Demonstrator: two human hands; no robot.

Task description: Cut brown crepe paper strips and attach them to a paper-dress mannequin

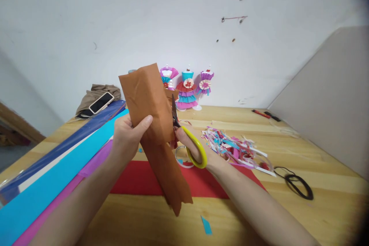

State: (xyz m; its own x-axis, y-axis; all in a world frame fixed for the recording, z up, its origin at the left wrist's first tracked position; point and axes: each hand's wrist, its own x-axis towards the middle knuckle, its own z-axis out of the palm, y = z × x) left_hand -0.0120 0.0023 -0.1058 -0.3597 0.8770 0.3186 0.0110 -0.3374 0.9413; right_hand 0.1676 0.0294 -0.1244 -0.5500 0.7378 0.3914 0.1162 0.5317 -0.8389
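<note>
Above the wooden table (314, 150), brown paper (147, 103) meets yellow-handled scissors (198, 149)

The folded brown paper is held up at mid-view, its long tail hanging over a red sheet (132, 180) on the table. The left hand (128, 134) is clamped on it: the thumb presses the front face, while the other fingers vanish behind the sheet. The right hand (187, 142) grips the scissors at the paper's right edge, thumb through the yellow loop; its remaining fingers are mostly hidden. One dark blade shows, pointing up; the other cannot be made out, nor can I tell whether the blades are biting into the paper.

Behind, against the wall, stand three small dress forms (188, 88), the leftmost partly covered by the brown paper. A clear ring (186, 166) sits by the scissors, its upper part obscured by the right hand. The right forearm crosses the red sheet and hides some of it. Beyond it lies a tangle of scraps (230, 146), too jumbled to separate, with a black loop (308, 192) nearby. At left, a turquoise strip (57, 188) runs out of frame, and a phone (101, 102) rests on crumpled cloth (90, 96).
</note>
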